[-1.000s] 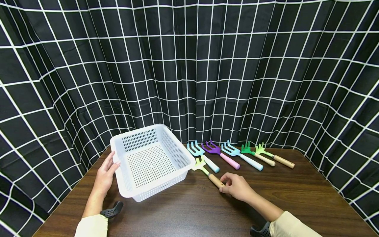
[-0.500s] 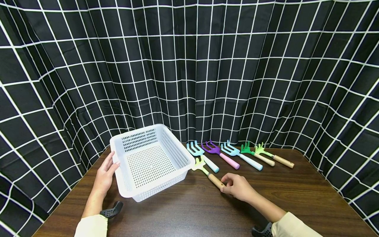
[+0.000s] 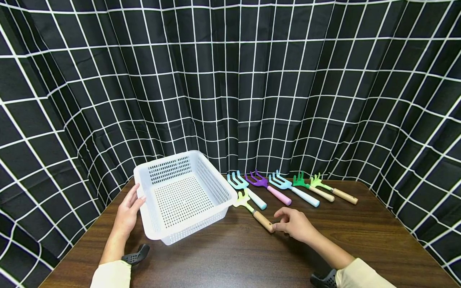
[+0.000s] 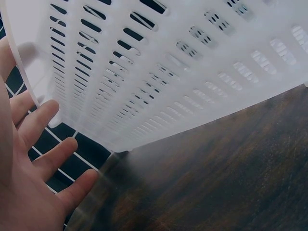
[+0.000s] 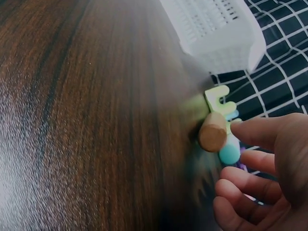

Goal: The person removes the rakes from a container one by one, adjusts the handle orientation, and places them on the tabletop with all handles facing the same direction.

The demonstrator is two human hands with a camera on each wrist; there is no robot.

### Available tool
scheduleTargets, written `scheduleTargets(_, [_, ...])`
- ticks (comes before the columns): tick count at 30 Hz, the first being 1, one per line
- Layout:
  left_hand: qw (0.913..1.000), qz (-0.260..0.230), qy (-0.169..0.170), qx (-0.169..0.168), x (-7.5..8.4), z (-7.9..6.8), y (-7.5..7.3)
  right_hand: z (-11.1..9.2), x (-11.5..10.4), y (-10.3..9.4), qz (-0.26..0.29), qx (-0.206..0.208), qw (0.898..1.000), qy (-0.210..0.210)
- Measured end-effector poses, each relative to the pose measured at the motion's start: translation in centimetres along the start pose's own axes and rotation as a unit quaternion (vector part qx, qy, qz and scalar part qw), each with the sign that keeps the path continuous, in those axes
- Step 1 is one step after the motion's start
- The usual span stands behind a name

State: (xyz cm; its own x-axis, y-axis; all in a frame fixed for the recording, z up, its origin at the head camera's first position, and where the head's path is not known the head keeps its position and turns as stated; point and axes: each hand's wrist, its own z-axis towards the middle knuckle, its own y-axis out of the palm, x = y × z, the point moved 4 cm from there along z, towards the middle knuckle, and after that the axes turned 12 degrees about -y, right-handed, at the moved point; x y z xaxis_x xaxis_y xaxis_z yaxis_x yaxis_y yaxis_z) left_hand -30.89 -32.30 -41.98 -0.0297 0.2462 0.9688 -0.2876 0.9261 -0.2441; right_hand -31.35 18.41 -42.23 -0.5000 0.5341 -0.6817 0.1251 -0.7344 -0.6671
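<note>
A white perforated plastic basket (image 3: 185, 196) stands at the left of the wooden table, with nothing in it. My left hand (image 3: 127, 214) holds its left rim, thumb over the edge. In the left wrist view, spread fingers (image 4: 60, 151) lie beneath that rim. A hand rake with yellow-green prongs and a wooden handle (image 3: 263, 221) lies right of the basket, its prongs by the basket's corner. My right hand (image 3: 296, 225) is at the handle's end, thumb tip close to it, other fingers loosely bent and apart. The right wrist view shows the handle's round end (image 5: 212, 134) beside the thumb.
Behind lies a row of hand rakes: one light blue (image 3: 239, 182), one purple with a pink handle (image 3: 264, 183), another light blue (image 3: 282, 183), one dark green (image 3: 302, 182) and one light green (image 3: 320, 183). A black gridded curtain (image 3: 230, 88) borders the table (image 3: 223, 260).
My right hand has drawn slightly right, its fingers parting from the hand rake's handle. The rake and the basket lie where they were, and the left hand has stayed on the rim.
</note>
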Motion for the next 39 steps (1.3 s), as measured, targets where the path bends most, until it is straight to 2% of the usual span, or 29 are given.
scheduleTargets(11, [1.0000,-0.004,-0.006,-0.004,0.1,0.0,0.0,-0.3,0.9,-1.3,-0.035,0.032,0.999,0.019])
scheduleTargets(15, [1.0000,-0.005,-0.006,-0.002,0.1,0.0,0.0,-0.2,1.7,-1.9,-0.036,0.038,0.998,0.033])
scheduleTargets(22, [1.0000,-0.004,-0.006,-0.003,0.2,-0.1,0.0,-0.3,3.3,-3.0,-0.063,0.054,0.996,0.028])
scheduleTargets(33, [0.9999,-0.006,-0.009,-0.001,0.1,0.0,0.0,-0.4,5.6,-5.2,-0.147,0.093,0.985,0.020])
scheduleTargets(39, [0.9999,-0.012,-0.008,-0.002,0.0,0.1,0.0,-0.5,6.4,-6.7,-0.168,0.118,0.979,0.013])
